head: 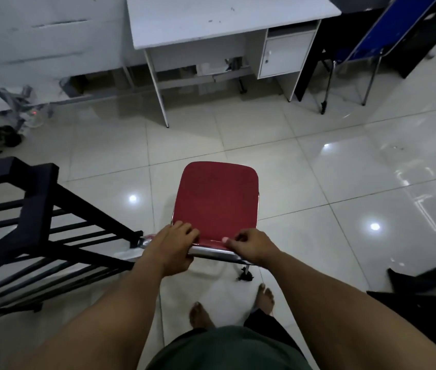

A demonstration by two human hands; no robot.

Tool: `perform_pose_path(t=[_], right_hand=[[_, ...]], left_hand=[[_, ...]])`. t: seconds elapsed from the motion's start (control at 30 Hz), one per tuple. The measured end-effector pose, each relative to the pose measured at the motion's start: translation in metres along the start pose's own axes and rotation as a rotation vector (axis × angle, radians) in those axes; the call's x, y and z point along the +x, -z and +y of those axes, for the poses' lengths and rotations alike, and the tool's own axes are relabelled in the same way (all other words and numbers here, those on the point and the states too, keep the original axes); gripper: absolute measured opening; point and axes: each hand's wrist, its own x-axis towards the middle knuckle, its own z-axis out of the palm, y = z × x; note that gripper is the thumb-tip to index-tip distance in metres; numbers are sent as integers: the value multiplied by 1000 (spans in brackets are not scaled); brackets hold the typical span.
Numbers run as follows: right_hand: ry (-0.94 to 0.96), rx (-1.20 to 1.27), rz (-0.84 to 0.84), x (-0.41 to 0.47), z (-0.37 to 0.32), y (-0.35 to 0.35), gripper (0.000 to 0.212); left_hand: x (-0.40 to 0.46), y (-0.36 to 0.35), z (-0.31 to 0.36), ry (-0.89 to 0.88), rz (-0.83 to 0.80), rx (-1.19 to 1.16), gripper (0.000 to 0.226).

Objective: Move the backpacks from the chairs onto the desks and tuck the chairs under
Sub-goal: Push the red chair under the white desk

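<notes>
Gripping the red chair (215, 201) by its backrest, left hand (170, 247) and right hand (251, 248) curled around it, ready to push it under the desk (225, 20) ahead.

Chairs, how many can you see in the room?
2. The red chair stands on the floor right in front, both hands gripping its back. The blue chair leans at the top right, beside the white desk. Others may be hidden outside the picture.
</notes>
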Motion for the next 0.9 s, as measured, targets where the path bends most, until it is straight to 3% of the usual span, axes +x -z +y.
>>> perform_pose_path(t=[0.17,0.27,0.37,0.5,0.67,0.9], right_hand=[[122,-155,-26,-16,-8,-4,78],[214,-290,-92,-19,-16,-7,83],[277,-362,-141,-13,-24,-3,85],[441,-673,-121,0,-49,9,89],[469,-840,-220,4,-71,-3,57],[413,-843,66,-18,-51,-26,36]], left_hand=[[-4,3,-15,-60,-8,-68,37],[-4,7,-24,-44,-69,-48,39],[-2,10,-22,89,-131,-83,42],[-1,12,-20,164,-144,-83,49],[2,10,-22,145,-158,11,50],[3,8,-18,141,-167,73,48]])
